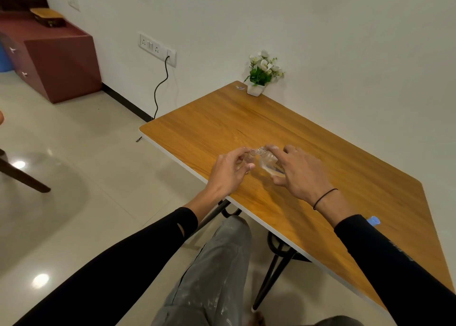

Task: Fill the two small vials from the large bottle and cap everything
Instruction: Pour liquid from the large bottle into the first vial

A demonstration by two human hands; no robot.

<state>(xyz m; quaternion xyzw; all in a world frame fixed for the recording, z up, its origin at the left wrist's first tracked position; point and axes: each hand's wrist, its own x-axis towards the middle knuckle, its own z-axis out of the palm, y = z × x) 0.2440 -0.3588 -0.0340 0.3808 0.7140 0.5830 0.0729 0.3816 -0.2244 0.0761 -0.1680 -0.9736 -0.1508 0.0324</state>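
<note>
Just below the middle of the frame I have both hands over the near edge of the wooden table (308,138). My left hand (228,171) pinches a small clear vial (250,156) between thumb and fingertips, its open mouth turned up. My right hand (299,171) curls round the large clear bottle (267,161), which is tipped so that its threaded neck meets the vial's rim. I judge this to be a pour in hand.

Both containers look hard, smooth and see-through; glass or plastic, I cannot tell. They are likely light and slippery, more so if wet. I would take the vial by its straight sides, low and clear of the mouth, and the bottle round its broad belly. A pale liquid pools in the bottle's lower side.

A blue cap-like thing (373,221) peeks out behind my right sleeve at the right of the frame. A white potted plant (259,75) stands at the table's far corner.
</note>
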